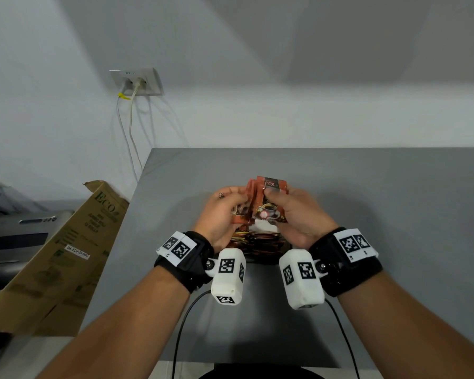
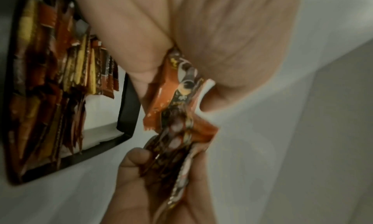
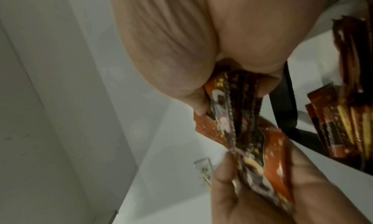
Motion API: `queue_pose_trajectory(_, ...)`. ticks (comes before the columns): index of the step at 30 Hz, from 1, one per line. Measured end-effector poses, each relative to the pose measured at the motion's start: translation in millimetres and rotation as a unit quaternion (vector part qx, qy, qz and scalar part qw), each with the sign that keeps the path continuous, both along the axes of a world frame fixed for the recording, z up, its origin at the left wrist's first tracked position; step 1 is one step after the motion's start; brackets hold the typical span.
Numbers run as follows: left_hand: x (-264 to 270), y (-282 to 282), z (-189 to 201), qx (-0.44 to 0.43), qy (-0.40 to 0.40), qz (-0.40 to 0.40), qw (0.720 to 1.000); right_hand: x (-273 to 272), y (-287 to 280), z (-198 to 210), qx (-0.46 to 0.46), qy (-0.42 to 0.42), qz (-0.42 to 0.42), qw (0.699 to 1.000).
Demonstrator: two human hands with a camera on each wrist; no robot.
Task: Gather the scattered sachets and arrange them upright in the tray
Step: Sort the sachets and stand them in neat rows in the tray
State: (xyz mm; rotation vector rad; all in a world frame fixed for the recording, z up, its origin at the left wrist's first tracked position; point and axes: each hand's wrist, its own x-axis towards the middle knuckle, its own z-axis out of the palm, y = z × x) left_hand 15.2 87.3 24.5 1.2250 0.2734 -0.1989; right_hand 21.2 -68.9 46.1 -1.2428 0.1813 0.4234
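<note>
A bundle of orange and brown coffee sachets (image 1: 266, 203) is held upright between both hands, just above the far side of the tray. My left hand (image 1: 225, 212) grips its left side and my right hand (image 1: 296, 212) pinches its right side, thumb on the front sachet. The black tray (image 1: 285, 246) lies under my wrists, mostly hidden, with several sachets standing in it. In the left wrist view the bundle (image 2: 177, 108) sits beside the tray rim (image 2: 129, 108) and its packed sachets (image 2: 50, 84). From the right wrist, the bundle (image 3: 242, 115) and the tray rim (image 3: 282, 100) are blurred.
The grey table (image 1: 381, 214) ends at a left edge near a leaning cardboard box (image 1: 66, 255). A grey machine (image 1: 17, 236) stands further left. On the wall behind, a socket (image 1: 136, 82) has cables hanging down. Black cables run from my wrist cameras to the near edge.
</note>
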Motion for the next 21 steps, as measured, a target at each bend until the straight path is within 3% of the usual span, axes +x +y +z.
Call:
queue_pose_trajectory(6,4.3,11.2,-2.2,0.001,0.015,0.052,0.999,4.8,-12.1,4.9,0.011,0.049,-0.086,0.995)
queue_pose_trajectory(11,2.5,2.5,-4.3,-0.047,0.013,0.061,0.997,-1.9,1.2,-1.6,-0.096,-0.047,-0.035,0.994)
queue_pose_trajectory(16,-3.9,-2.0,6.5,-0.178,0.022,-0.037,0.983,-8.7,3.1,4.0,-0.277,-0.197,0.048,0.939)
queue_pose_trajectory(19,-5.6,-8.5,12.6,-0.188,0.027,-0.063,0.980,-10.2,8.4,4.4,-0.294,-0.234,0.066,0.924)
queue_pose_trajectory(21,-7.4,-12.5,14.0,-0.177,0.028,-0.076,0.981,-7.8,8.9,-1.6,-0.376,-0.267,0.085,0.883)
